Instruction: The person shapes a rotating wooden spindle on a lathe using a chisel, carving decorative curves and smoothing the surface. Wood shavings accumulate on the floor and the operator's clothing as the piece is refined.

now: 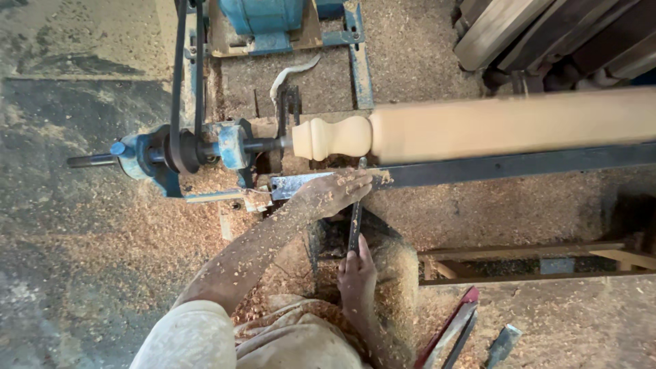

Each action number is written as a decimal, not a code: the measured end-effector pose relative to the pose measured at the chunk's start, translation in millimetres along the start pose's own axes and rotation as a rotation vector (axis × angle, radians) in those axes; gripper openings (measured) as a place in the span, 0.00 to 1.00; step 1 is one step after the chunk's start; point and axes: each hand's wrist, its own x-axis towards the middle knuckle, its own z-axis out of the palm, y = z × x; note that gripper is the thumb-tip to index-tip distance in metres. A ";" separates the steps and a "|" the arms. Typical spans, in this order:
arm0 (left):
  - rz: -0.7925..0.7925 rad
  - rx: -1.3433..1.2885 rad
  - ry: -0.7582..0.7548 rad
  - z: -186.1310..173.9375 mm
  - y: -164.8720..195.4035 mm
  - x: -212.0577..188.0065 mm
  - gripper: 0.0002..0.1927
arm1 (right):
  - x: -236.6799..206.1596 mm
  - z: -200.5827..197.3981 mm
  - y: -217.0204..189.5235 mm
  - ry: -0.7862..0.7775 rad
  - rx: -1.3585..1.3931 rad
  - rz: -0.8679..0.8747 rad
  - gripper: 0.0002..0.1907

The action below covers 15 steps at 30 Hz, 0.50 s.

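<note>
A long pale wooden spindle (506, 123) sits on a blue lathe (171, 154), its left end turned into a rounded knob (331, 137). A dark metal chisel (355, 215) runs from my body up to the spindle, its tip near the knob's right shoulder. My left hand (335, 193), dusted with sawdust, presses the chisel down on the dark metal tool rest (492, 166). My right hand (357, 273) grips the chisel's lower end.
Sawdust and shavings (116, 246) cover the floor and lathe bed. A drive belt (181, 82) runs up to a blue motor (263, 17). Spare chisels (471, 335) lie at lower right. Stacked wooden planks (547, 34) fill the top right.
</note>
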 end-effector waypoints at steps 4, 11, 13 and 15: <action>0.037 0.111 -0.039 -7.9 -0.9 1.5 0.34 | 4.1 -6.9 -2.4 -0.044 -0.034 0.083 0.29; 0.045 0.222 -0.054 -3.7 -0.9 -1.5 0.32 | 8.2 -22.1 -14.5 -0.086 -0.331 -0.055 0.28; 0.072 0.272 -0.030 -1.5 -1.6 -1.5 0.31 | 11.0 -25.7 -16.4 -0.077 -0.430 -0.026 0.29; -0.006 0.061 0.050 1.5 -1.3 1.2 0.29 | 14.5 -30.5 -19.5 -0.085 -0.477 0.035 0.30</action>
